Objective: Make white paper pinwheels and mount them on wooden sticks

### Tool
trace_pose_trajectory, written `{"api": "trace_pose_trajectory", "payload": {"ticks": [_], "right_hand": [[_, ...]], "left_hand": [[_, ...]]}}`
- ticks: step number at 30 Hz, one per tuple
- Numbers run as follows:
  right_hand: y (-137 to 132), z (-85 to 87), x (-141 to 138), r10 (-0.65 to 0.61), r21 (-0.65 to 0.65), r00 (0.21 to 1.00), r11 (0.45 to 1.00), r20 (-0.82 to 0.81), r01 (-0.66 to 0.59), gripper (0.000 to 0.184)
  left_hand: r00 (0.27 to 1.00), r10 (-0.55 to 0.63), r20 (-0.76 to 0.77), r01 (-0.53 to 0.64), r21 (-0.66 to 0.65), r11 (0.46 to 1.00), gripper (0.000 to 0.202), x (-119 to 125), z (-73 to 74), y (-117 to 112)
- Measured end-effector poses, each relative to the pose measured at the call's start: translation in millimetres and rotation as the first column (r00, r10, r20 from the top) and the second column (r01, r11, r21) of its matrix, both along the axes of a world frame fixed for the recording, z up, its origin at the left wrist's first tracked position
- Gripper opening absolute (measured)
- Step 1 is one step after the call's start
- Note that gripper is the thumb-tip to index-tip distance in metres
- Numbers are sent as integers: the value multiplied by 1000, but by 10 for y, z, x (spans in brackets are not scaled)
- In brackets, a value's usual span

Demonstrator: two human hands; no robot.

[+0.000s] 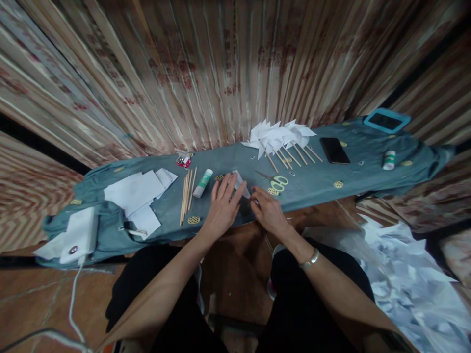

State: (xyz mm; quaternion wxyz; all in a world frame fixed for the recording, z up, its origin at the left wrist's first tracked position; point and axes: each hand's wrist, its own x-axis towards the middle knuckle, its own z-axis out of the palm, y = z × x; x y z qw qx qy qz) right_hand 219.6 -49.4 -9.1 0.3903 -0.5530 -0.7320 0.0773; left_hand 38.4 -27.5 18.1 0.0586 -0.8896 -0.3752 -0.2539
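Observation:
Between my hands lies a small piece of white paper point(242, 184) on the cloth-covered table. My left hand point(222, 203) is spread over it, palm down, covering part of the sheet. At the paper's right corner my right hand point(268, 208) is closed in a pinch. Something small and reddish shows near its fingertips, too tiny to name. Scissors point(277, 183) with yellow-green handles lie just beyond my right hand. Left of my left hand are a glue stick point(203, 183) and several wooden sticks point(186, 196).
White paper pinwheels point(274, 137) on sticks lie at the back. White sheets point(138, 191) and a white box with a cable point(78, 235) are left. A phone point(334, 150), second glue stick point(389, 160) and blue-framed device point(387, 120) are right. A bag of folded paper point(412, 279) stands lower right.

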Motion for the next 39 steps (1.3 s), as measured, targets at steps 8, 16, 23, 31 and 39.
{"api": "trace_pose_trajectory", "payload": {"ticks": [8,16,23,31,39], "right_hand": [[-69,-98,20,-25,-26,994,999,108,28,31],[-176,-98,10,-51,-148,995,988,-82,39,29],[-181,-193,72,6,-173,1000,985,-14,-9,39],[-114,-83,214,-19,31,910,1000,415,6,46],[-113,-147,340,142,-75,968,989,208,-129,24]], "left_hand": [[998,54,-11,-54,-11,998,63,19,-162,165],[998,-11,-66,11,1,1000,43,40,-172,189],[990,-135,-51,134,-10,991,17,-42,-298,307],[959,-280,-43,278,-55,959,19,-185,-425,171],[959,-246,139,275,-251,928,27,-354,-364,39]]}}
